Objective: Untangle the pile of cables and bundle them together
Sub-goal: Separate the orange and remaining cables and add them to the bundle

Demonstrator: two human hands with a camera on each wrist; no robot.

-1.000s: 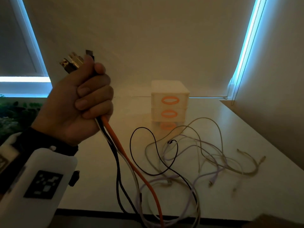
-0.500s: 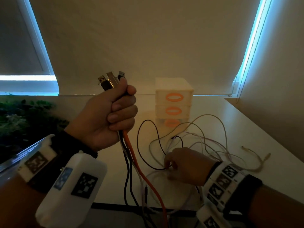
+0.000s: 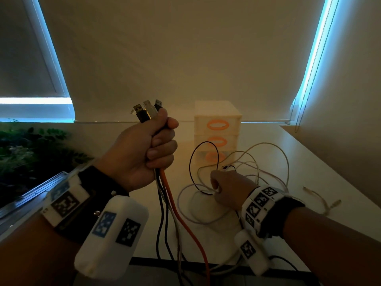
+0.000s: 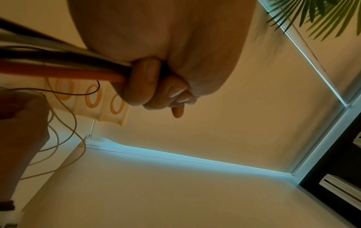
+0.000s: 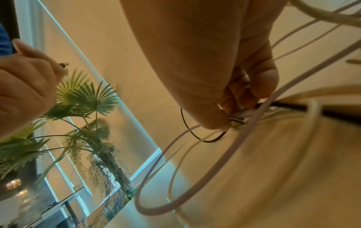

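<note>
My left hand [image 3: 152, 149] is raised above the table and grips a bundle of cables [image 3: 165, 203], orange, black and pale, with their USB plugs [image 3: 147, 110] sticking out above the fist. In the left wrist view the orange cable [image 4: 58, 72] runs out of the curled fingers [image 4: 144, 86]. On the table lies a loose tangle of pale cables [image 3: 257, 168] and a thin black one [image 3: 191, 162]. My right hand [image 3: 218, 186] is down in that tangle. Its thumb and fingers pinch a small white plug [image 5: 237, 119] on a pale cable [image 5: 195, 177].
A small white drawer unit [image 3: 217, 129] with orange oval handles stands at the back of the white table [image 3: 309, 166]. A separate beige cable [image 3: 321, 201] lies at the right. Plants [image 3: 31, 153] fill the left side. The bundle hangs over the front edge [image 3: 148, 260].
My left hand has come lower and moved right with the bundle. My right hand came in from below and took hold of a plug in the tangle.
</note>
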